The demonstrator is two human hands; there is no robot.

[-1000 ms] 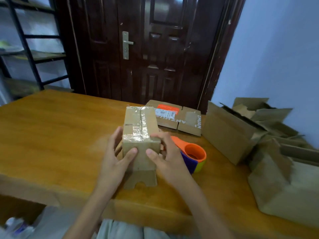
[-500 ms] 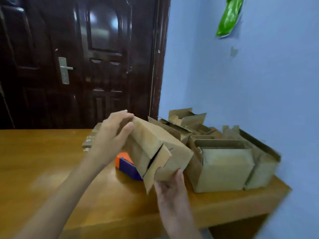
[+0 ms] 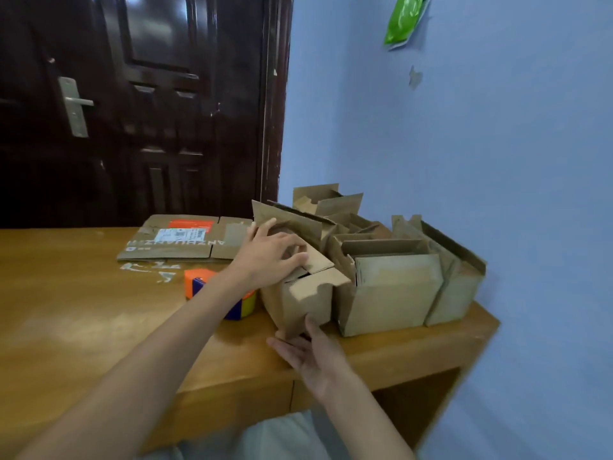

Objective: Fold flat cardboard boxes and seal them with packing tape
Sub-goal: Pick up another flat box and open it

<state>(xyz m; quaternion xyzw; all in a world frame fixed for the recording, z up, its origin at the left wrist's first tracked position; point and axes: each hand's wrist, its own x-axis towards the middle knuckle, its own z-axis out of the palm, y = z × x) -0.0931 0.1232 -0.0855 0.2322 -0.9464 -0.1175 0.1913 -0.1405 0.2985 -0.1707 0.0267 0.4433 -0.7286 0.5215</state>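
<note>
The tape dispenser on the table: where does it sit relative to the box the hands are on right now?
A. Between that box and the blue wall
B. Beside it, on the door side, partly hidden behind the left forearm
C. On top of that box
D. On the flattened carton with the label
B. The tape dispenser stands on the table next to the box, on the door side, with the left forearm crossing in front of it.

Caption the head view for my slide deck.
Both hands set a box beside other folded boxes on the table.
</note>
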